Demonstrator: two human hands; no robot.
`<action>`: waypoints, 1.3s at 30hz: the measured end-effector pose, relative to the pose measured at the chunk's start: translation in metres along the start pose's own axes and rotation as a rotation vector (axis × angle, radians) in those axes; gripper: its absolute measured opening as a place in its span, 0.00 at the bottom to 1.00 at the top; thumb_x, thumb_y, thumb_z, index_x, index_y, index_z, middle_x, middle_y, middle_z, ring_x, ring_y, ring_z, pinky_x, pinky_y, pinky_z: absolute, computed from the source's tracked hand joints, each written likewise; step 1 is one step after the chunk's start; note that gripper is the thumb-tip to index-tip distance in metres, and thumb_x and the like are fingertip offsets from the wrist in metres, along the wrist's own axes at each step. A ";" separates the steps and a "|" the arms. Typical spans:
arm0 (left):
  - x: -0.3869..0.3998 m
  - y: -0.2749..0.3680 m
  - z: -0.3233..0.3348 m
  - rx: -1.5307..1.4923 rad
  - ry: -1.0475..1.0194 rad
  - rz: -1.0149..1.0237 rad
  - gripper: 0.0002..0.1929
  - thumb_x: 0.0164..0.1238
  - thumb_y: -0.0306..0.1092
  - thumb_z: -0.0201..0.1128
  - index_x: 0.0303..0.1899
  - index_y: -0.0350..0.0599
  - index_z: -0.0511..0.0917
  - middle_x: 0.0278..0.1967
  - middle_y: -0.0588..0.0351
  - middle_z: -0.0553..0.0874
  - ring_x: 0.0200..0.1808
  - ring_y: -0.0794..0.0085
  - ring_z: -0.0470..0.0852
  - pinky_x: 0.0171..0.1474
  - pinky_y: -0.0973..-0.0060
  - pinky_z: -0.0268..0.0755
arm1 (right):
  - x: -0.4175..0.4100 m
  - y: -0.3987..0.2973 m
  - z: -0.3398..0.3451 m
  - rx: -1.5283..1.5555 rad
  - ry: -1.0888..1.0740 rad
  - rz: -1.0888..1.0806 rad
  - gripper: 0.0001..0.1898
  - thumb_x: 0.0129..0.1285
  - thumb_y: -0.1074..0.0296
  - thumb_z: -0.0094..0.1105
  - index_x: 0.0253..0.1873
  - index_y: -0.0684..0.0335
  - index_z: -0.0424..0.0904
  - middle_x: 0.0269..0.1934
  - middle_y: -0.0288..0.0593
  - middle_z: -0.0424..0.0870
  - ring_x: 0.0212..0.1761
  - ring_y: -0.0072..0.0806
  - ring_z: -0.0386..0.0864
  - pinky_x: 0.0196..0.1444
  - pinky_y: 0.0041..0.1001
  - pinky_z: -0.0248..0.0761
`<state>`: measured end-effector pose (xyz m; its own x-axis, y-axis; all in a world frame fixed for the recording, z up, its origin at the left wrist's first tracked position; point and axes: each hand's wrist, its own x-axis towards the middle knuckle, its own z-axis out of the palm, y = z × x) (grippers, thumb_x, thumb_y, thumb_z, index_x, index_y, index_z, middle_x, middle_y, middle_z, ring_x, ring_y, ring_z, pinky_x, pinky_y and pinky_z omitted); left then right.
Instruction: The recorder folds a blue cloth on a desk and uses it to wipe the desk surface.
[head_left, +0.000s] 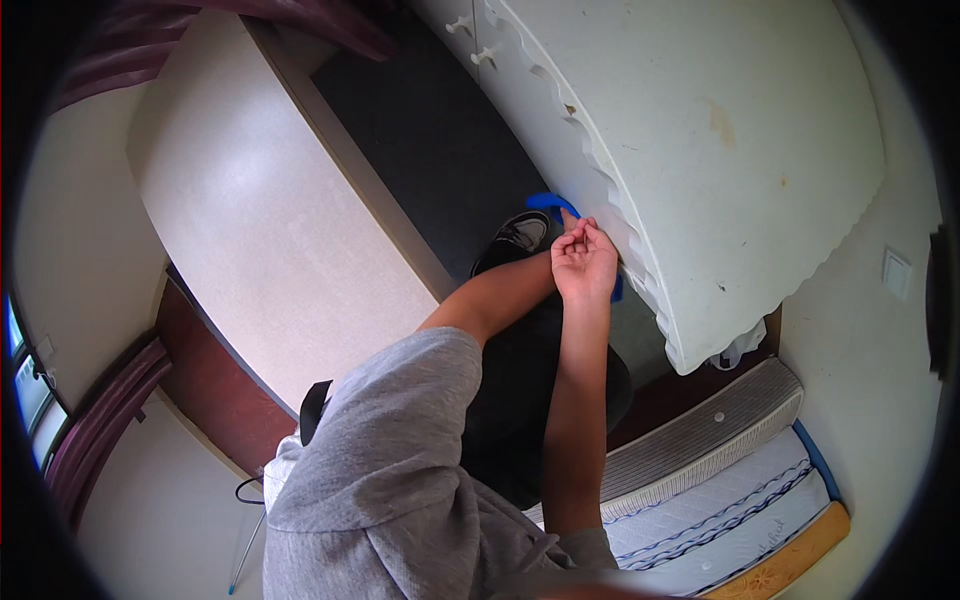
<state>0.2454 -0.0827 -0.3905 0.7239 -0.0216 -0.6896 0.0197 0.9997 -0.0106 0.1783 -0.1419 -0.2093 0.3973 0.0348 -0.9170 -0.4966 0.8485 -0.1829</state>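
My left hand (568, 219) reaches to the side of a white cabinet, mostly hidden behind my right hand; a fingertip shows against a blue object (551, 201), whose kind I cannot tell. Whether the left hand grips it is not visible. My right hand (584, 259) is turned palm up beside the scalloped edge of the white top (750, 165), its fingers curled and their tips close together. Nothing can be made out between them. More blue shows just below the right hand. A black and white shoe (525, 229) is on the dark floor to the left of the hands.
A pale flat panel (277, 202) stands left of the dark floor (427, 112). White knobs (484, 56) stick out from the cabinet's side. Several mattresses (712, 480) lean at lower right, near a white plastic bag (739, 347). Maroon curtains (112, 412) hang at the left.
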 end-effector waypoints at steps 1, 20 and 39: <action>0.000 -0.002 0.000 -0.011 0.009 -0.018 0.45 0.71 0.79 0.25 0.66 0.55 0.75 0.60 0.52 0.82 0.58 0.51 0.79 0.65 0.47 0.71 | 0.000 0.001 0.000 0.002 -0.004 -0.001 0.08 0.68 0.77 0.58 0.49 0.61 0.75 0.42 0.37 0.80 0.36 0.23 0.76 0.40 0.27 0.75; 0.046 0.223 0.106 0.194 -0.187 0.226 0.35 0.75 0.71 0.37 0.63 0.57 0.76 0.61 0.56 0.80 0.62 0.58 0.78 0.75 0.53 0.59 | 0.007 0.003 0.000 0.060 0.005 0.018 0.07 0.70 0.76 0.56 0.50 0.61 0.76 0.41 0.36 0.79 0.37 0.25 0.75 0.41 0.26 0.74; 0.027 0.196 0.088 0.249 0.018 0.347 0.31 0.80 0.61 0.39 0.70 0.52 0.70 0.70 0.54 0.75 0.72 0.56 0.70 0.77 0.54 0.58 | -0.004 0.007 0.011 -0.023 -0.010 0.031 0.05 0.71 0.74 0.55 0.49 0.61 0.77 0.38 0.35 0.79 0.37 0.25 0.75 0.43 0.27 0.74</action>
<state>0.3297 0.1120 -0.3479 0.7051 0.3186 -0.6335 -0.0561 0.9156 0.3981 0.1816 -0.1304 -0.2033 0.3891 0.0660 -0.9188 -0.5261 0.8347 -0.1628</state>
